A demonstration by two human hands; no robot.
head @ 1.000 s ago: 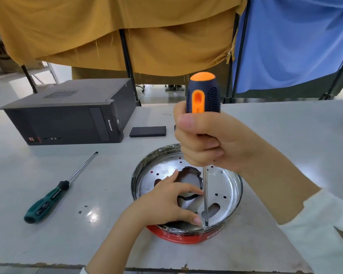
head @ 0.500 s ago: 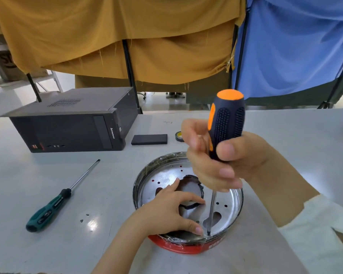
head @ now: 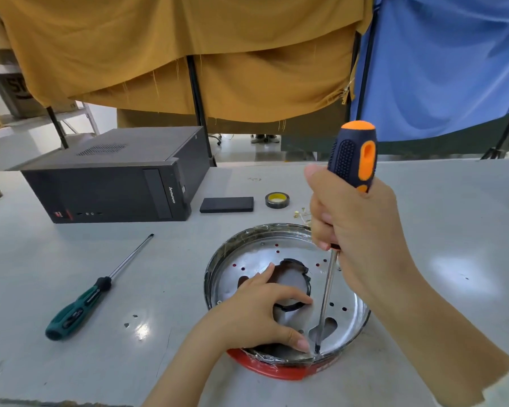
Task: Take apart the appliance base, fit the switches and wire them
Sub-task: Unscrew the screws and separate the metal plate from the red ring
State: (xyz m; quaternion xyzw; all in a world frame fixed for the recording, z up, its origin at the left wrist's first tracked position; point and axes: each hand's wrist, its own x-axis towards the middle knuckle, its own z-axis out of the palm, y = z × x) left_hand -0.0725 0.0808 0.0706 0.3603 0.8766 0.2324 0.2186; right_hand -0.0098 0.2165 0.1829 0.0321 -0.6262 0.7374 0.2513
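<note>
My right-hand fingers (head: 332, 230) wrap the screwdriver (head: 353, 155) upright, tip seated at the base's (head: 276, 373) near rim by the desk's (head: 71, 362) front edge, while my left hand (head: 257, 314) presses spread fingers flat, steadying it, I judge.

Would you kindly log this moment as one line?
right hand grips orange screwdriver | tip at base near rim | left hand steadies base

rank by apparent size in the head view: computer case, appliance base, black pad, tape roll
1. computer case
2. appliance base, nearer the camera, so this order is unsure
3. black pad
4. tape roll
</note>
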